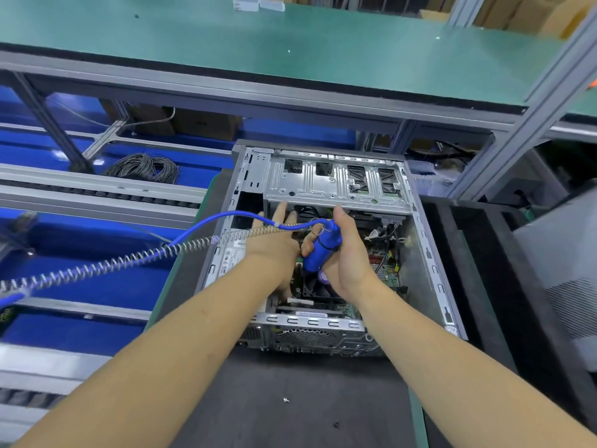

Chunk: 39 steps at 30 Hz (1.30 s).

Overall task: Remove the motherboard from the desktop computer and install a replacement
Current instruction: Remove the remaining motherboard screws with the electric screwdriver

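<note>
An open desktop computer case (429, 253) lies on its side on a dark mat. Inside it the green motherboard (386, 263) shows at the right, with a black fan partly hidden under my hands. My right hand (349, 257) grips a blue electric screwdriver (319, 250), its tip pointing down into the case. My left hand (274, 240) reaches into the case with fingers straight, just left of the screwdriver. A silver drive cage (336, 182) covers the far part of the case.
A blue cable in a coiled spring (129, 260) runs from the screwdriver off to the left. A small screw (286, 399) lies on the dark mat (290, 399) in front of the case. A grey panel (562, 253) stands at the right. A green shelf (290, 43) hangs overhead.
</note>
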Motion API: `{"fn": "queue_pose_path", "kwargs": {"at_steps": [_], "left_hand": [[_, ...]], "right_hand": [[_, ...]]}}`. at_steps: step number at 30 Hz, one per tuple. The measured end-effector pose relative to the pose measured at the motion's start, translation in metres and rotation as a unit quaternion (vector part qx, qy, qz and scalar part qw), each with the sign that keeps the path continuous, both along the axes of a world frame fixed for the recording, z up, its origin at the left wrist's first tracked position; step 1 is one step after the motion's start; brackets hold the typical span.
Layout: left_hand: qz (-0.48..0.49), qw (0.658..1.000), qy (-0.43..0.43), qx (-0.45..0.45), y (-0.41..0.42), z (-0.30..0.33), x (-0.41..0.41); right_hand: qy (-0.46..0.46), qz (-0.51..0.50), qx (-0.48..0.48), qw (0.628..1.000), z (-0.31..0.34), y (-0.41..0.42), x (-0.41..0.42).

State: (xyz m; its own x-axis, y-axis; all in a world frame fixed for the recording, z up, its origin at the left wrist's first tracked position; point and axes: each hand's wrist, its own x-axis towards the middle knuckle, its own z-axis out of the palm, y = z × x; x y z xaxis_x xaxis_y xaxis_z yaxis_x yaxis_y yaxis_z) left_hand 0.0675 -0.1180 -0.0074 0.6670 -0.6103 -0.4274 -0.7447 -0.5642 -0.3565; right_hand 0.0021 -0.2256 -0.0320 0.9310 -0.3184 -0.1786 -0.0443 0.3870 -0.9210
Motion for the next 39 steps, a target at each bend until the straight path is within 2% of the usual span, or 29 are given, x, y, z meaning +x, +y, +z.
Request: {"fn": "queue_pose_path", "kwargs": {"at_steps": [4,10,16,21,23,25,27,28,30,31,33,35,36,39], "left_hand": [[0.039,0.999,0.019,0.009,0.0,0.002,-0.004],[0.091,0.993,0.065,-0.047,0.0,0.006,-0.006],[0.037,0.999,0.021,-0.026,0.001,0.003,-0.004],[0.043,0.996,0.061,-0.055,0.0,-0.006,-0.001],[0.066,0.98,0.146,-0.12,0.005,-0.002,0.003],[0.049,0.95,0.248,-0.183,0.015,0.012,0.018],[0.053,0.896,0.339,-0.281,0.03,0.028,0.036],[0.081,0.866,0.349,-0.35,0.037,0.03,0.045],[0.157,0.819,0.278,-0.477,0.049,0.024,0.057],[0.179,0.814,0.217,-0.509,0.051,0.017,0.056],[0.152,0.844,0.135,-0.497,0.047,0.002,0.047],[0.088,0.902,0.109,-0.408,0.04,-0.005,0.034],[0.073,0.916,0.101,-0.381,0.039,-0.007,0.032],[0.083,0.902,0.072,-0.417,0.042,-0.01,0.035]], "right_hand": [[0.011,0.013,-0.01,1.0,-0.002,0.002,0.0],[0.029,0.013,0.011,0.999,-0.004,0.0,-0.001],[0.024,0.007,0.027,0.999,-0.004,0.0,-0.001],[0.039,0.01,0.03,0.999,-0.005,0.001,-0.002],[0.043,0.013,0.024,0.999,-0.007,0.001,-0.001],[0.034,0.029,0.009,0.999,-0.008,0.003,-0.001],[0.016,0.041,-0.008,0.999,-0.009,0.005,0.0],[0.011,0.046,-0.016,0.999,-0.008,0.006,-0.001],[0.01,0.071,-0.06,0.996,-0.009,0.007,-0.001],[0.014,0.092,-0.096,0.991,-0.009,0.008,-0.002],[0.021,0.129,-0.153,0.98,-0.009,0.012,-0.002],[0.022,0.144,-0.177,0.973,-0.009,0.016,0.0],[0.021,0.147,-0.177,0.973,-0.009,0.016,0.0],[0.018,0.15,-0.157,0.976,-0.008,0.011,-0.001]]}}
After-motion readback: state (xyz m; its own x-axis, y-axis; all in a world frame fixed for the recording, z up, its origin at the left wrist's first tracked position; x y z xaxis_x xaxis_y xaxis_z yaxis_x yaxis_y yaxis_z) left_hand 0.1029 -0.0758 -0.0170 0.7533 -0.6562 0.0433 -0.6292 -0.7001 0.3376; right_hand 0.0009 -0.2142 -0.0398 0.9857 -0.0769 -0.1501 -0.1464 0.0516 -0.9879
